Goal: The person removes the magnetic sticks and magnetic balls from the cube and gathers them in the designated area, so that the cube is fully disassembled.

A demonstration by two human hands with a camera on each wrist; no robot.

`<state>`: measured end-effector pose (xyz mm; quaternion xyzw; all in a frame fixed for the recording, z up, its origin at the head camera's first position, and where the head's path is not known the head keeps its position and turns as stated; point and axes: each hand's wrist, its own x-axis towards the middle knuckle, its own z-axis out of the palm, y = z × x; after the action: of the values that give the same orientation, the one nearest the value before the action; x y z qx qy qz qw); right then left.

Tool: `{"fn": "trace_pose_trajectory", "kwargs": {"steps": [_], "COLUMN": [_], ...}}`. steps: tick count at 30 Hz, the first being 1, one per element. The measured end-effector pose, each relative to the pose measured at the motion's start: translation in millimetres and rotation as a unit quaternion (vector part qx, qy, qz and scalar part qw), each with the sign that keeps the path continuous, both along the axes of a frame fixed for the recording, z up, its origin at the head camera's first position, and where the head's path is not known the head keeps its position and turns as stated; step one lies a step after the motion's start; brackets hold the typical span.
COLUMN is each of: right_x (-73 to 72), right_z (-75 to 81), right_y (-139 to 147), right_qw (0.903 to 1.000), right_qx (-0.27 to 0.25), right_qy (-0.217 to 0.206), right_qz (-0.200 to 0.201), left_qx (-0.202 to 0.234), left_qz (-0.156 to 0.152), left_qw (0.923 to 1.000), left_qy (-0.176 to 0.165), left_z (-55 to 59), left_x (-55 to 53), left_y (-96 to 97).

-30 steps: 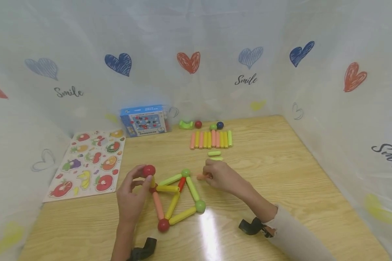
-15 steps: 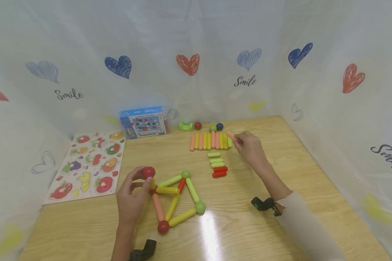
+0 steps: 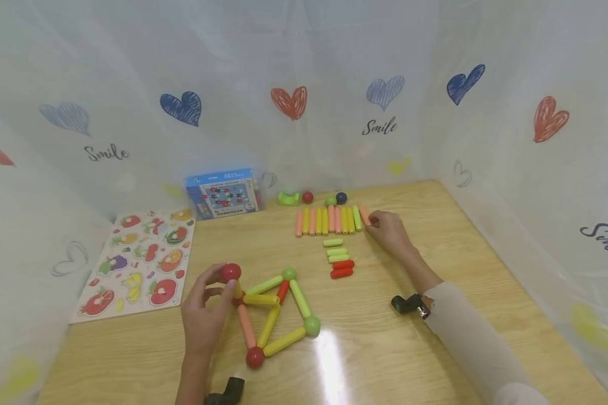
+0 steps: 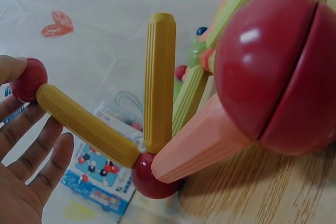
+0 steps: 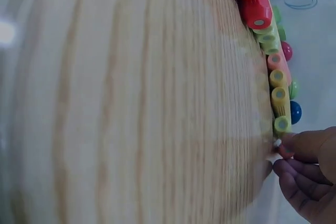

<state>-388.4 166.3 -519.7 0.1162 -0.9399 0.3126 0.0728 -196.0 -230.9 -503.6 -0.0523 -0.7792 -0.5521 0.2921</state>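
Head: right hand has lowered orange stick to right end of row on bench, making it 1 longer; left wrist: left hand pinches red ball; right wrist: fingers clamped on orange stick.

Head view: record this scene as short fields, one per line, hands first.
Left hand: pinches a glossy red ball on a raised yellow stick
Right hand: pinches a slim pink stick at the row's right end
Row: pink, yellow and light-green sticks, side by side
Short pieces: three light-green sticks, two red sticks
Build: joined stick-and-ball frame on the wood-grain table
Back left: blue printed box, standing
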Motion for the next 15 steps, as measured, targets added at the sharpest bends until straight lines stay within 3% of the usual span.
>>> {"fn": "trace_pose_trajectory", "kwargs": {"steps": [4,8,10,12,15], "right_x": [3.8,19.3,32.5,49.5,78.1], "right_z": [7.1,26.5,36.7,43.6,44.7], "right_y": [-4,-16,-30,-50,-82], "right_qw": [0.9997,0.9999,0.9978,0.9898,0.9647], "right_qx": [0.02,-0.003,-0.009,-0.006,0.016], "right_qy": [-0.011,0.013,0.033,0.049,0.061], "right_qz": [0.001,0.006,0.056,0.134,0.256], "left_qx": [0.002,0.004,0.0,-0.002,0.004], "left_qz": [0.0,-0.008,-0.007,-0.004,-0.001], "left_qw": [1.0,1.0,1.0,1.0,1.0], "left_qy": [-0.002,-0.001,0.001,0.005,0.005], "left_z": [-0.3,-0.7,0.4,1.0,0.6], "left_x": [0.5,-0.1,0.1,0.1,-0.8], "left_y": [-0.5,-1.2,-1.5,-1.8,-1.4]}}
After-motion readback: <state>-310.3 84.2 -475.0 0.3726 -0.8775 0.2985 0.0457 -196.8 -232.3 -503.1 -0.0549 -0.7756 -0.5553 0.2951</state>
